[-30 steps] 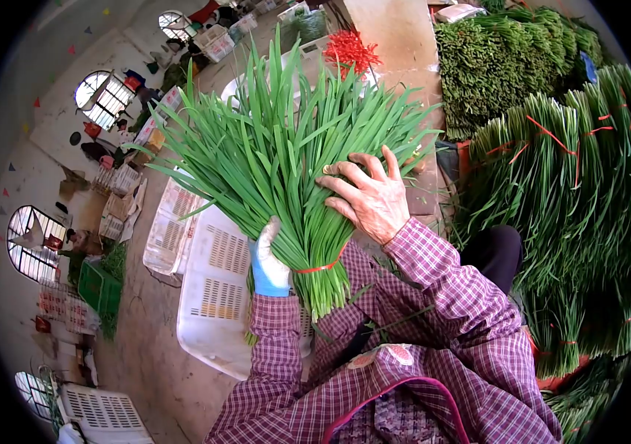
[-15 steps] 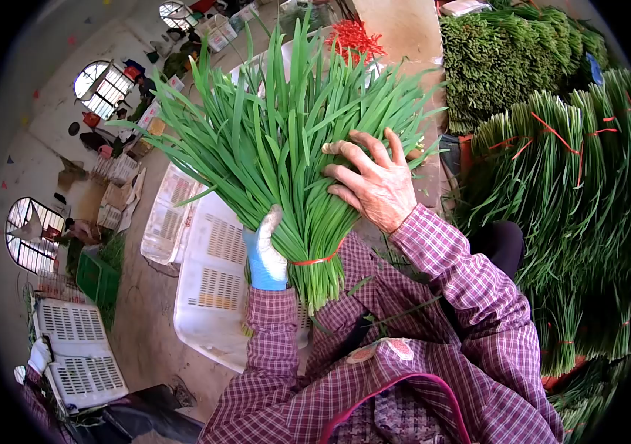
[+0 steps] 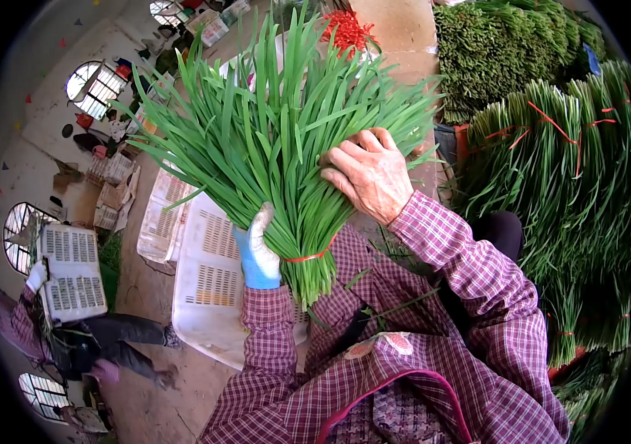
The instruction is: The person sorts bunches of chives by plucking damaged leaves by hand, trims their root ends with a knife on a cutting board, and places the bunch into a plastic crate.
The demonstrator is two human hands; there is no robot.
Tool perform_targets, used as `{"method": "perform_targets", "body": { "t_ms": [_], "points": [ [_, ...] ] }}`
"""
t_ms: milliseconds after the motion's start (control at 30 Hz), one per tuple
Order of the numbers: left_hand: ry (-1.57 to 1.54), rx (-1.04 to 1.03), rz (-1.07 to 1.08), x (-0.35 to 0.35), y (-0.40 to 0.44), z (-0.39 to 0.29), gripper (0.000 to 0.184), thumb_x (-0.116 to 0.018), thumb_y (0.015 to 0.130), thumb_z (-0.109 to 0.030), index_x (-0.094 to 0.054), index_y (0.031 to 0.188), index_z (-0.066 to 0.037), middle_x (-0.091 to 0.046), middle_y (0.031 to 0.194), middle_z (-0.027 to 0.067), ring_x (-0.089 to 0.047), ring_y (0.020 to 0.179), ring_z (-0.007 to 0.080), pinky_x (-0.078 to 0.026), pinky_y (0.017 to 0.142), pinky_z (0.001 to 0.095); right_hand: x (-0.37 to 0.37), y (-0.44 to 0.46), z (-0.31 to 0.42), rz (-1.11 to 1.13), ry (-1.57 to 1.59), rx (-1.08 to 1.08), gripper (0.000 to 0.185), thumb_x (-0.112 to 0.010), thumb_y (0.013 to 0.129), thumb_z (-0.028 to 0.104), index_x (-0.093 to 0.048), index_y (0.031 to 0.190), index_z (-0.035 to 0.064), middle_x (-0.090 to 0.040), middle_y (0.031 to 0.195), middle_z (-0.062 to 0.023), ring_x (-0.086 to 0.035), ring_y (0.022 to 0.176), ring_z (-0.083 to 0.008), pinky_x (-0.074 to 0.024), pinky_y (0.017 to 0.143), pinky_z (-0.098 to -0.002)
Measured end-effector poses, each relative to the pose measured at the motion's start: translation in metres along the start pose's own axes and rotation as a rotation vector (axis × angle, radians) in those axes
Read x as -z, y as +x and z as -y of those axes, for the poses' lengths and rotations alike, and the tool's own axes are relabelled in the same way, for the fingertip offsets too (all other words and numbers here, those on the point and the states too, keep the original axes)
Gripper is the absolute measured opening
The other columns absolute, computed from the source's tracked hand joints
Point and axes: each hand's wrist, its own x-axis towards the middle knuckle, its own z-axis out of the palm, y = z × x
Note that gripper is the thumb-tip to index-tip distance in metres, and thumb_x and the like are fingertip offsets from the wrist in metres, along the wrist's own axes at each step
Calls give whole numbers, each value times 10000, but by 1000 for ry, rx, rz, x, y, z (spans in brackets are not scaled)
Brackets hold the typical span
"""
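Note:
A large fanned bunch of garlic chives (image 3: pixel 278 148) is held up in front of me, tied low with a red band (image 3: pixel 308 257). My left hand (image 3: pixel 258 248), in a white and blue glove, grips the bunch from its left side just above the band, thumb across the front. My bare right hand (image 3: pixel 371 174) rests on the right side of the leaves, fingers curled into them. Its fingertips are partly hidden, so how many leaves they hold cannot be seen.
White plastic crates (image 3: pixel 212 277) sit below the bunch on the left. Banded chives (image 3: pixel 552 170) are piled at the right, with another stack (image 3: pixel 508 52) behind. Red ties (image 3: pixel 349 31) lie at the top. On the left, a person (image 3: pixel 27 311) carries a white crate (image 3: pixel 71 270).
My right hand's spread fingers have curled in on the leaves. The bunch has shifted slightly left. At the left, the other person has come further into view with the crate, which is higher.

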Motion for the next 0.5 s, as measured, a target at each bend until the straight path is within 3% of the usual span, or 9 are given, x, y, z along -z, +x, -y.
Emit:
{"method": "perform_targets", "body": {
  "t_ms": [100,500],
  "points": [
    [-27,-22,-48,-4,-3,-2,424,-628,832,-66,-512,1232,15,-591,1129,104,-610,978,189,-506,910,332,-3,4,5,-107,75,-223,146,-623,847,253,-589,901,121,-636,755,-27,-544,790,-233,-394,766,-382],
    [63,-79,-58,-2,-3,-1,505,-656,807,-95,-482,1262,39,-608,1102,125,-635,937,192,-535,868,318,2,16,-1,157,49,-289,140,-690,761,274,-653,817,151,-660,765,-20,-582,806,-248,-402,760,-396]
  ]
}}
